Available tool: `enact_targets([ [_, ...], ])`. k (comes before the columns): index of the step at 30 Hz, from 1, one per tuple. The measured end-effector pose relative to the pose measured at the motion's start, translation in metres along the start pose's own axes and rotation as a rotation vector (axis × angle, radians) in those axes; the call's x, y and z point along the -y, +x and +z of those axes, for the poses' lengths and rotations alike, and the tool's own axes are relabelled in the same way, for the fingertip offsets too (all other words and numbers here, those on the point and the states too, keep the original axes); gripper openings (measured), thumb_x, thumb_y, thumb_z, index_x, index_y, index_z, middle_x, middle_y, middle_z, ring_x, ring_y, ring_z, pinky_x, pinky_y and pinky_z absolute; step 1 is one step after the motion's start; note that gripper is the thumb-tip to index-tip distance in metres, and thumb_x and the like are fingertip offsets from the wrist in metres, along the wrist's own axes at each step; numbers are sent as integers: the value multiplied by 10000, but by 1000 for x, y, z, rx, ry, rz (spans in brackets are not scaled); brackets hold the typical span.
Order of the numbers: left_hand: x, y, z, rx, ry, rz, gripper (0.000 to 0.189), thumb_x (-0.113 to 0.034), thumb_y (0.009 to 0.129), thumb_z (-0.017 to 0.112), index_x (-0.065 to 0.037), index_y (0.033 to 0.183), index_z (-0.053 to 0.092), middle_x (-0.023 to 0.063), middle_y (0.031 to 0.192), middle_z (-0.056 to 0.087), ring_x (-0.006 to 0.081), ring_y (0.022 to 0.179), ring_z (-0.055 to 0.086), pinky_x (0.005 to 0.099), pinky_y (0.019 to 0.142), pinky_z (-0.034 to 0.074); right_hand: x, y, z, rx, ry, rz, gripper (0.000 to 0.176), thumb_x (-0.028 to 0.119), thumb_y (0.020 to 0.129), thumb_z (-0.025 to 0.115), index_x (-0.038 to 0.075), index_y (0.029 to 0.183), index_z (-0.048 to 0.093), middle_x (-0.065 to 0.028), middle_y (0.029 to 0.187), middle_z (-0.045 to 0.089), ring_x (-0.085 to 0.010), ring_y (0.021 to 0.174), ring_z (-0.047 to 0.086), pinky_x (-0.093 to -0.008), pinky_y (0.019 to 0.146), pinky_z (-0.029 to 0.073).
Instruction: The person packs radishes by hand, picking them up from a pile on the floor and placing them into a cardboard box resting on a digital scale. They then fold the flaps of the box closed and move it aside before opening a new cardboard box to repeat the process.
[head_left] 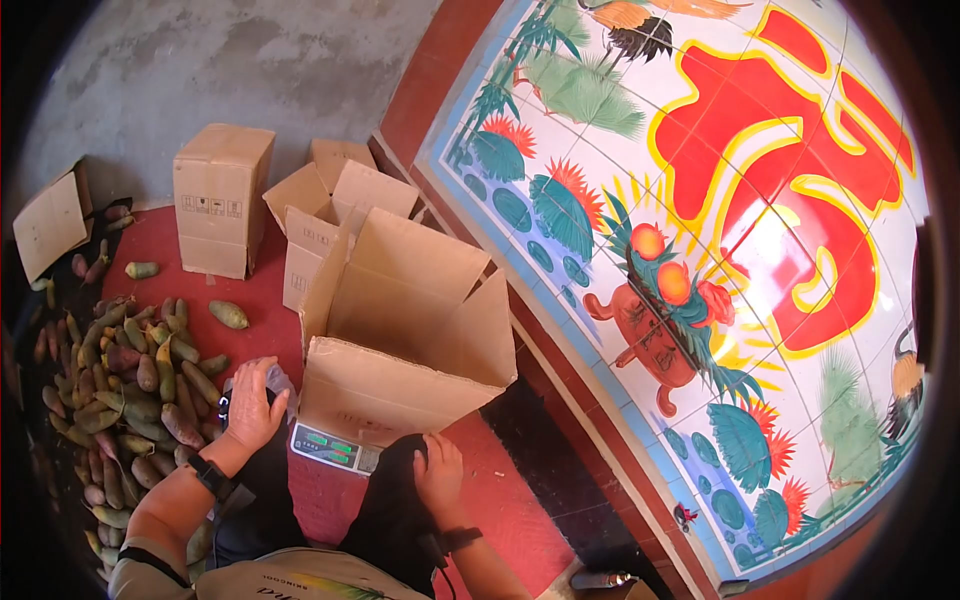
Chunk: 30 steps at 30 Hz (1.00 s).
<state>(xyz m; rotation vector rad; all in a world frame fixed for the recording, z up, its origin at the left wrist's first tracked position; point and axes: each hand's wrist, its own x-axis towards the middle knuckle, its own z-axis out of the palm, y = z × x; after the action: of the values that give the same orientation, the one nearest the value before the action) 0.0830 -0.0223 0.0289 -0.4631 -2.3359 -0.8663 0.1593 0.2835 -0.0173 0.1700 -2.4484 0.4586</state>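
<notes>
My left hand (255, 405) lies over my left knee with its fingers stretched out. Under its fingertips is a bit of greyish, thin material (282, 384), perhaps plastic. On my right knee rests my right hand (438, 475), fingers lying flat with nothing held. Between the knees and just beyond them, a large cardboard box (365, 385) stands with its flaps up on a digital scale (325, 447) with lit green displays. The inside bottom of the box is hidden. To the left of my left hand lies a big heap of long green and reddish radishes (130, 400).
A closed carton (222, 205) and an opened one (310, 235) stand near the grey wall (240, 60). A cardboard piece (52, 225) leans at far left. One loose radish (228, 314) lies on the red floor covering (160, 240). A painted tile wall (620, 210) rises on the right.
</notes>
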Motion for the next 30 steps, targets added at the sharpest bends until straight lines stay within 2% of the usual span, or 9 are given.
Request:
enact_targets([
  [12,4,-1,-5,-30,-6,3,495,-114,735,608,-6,1173,406,214,1054,480,388,996,448,457,875,349,-3,19,-21,-38,-62,-33,314,146,770,625,28,1051,551,-141,1031,562,-322,939,529,-413,823,418],
  [15,4,0,-5,-34,-8,14,493,-113,734,608,-3,1170,407,215,1051,481,389,992,449,456,873,350,-14,42,-43,-124,-69,38,292,124,780,611,19,1044,544,-147,989,566,-327,921,526,-421,808,419],
  [17,4,0,-6,-40,-9,24,492,-112,733,608,0,1168,407,216,1049,482,390,989,451,457,872,351,-22,62,-60,-303,-17,54,256,97,798,587,2,1031,540,-163,955,564,-328,891,531,-409,785,426],
  [19,5,2,-6,-29,-51,16,486,-104,739,599,4,1170,405,214,1048,489,383,987,457,451,875,351,-32,79,-69,-399,95,203,229,88,820,566,-13,1024,539,-176,952,561,-315,869,548,-383,762,444],
  [21,9,6,-5,-21,-89,-1,477,-104,748,594,7,1172,405,213,1051,495,380,989,462,445,874,355,-43,97,-75,-458,105,214,228,118,847,540,-20,1029,543,-174,946,568,-298,835,569,-364,740,457],
  [24,9,25,-4,-32,-174,-44,454,-111,777,583,14,1176,406,213,1058,508,370,1000,478,428,873,371,-52,120,-80,-349,259,432,324,209,898,491,-51,1088,532,-197,1018,588,-277,936,583,-340,811,448],
  [27,8,54,-4,-59,-280,-64,428,-131,813,570,25,1176,405,215,1055,528,355,1006,507,404,868,397,-70,134,-70,-221,258,447,338,239,887,507,-41,1072,547,-178,968,613,-254,897,594,-326,785,454],
  [28,9,63,-4,-68,-340,-65,418,-144,830,564,31,1174,403,215,1046,540,346,1003,524,391,863,411,-78,138,-63,-181,377,536,336,262,870,525,-20,1048,567,-184,900,630,-283,848,612,-344,766,460],
  [30,12,83,-3,-27,-360,-61,410,-150,841,557,30,1175,401,217,1038,548,336,992,539,383,854,422,-90,147,-57,-117,360,550,340,271,855,534,-20,1023,580,-184,887,633,-291,845,614,-350,767,459],
])
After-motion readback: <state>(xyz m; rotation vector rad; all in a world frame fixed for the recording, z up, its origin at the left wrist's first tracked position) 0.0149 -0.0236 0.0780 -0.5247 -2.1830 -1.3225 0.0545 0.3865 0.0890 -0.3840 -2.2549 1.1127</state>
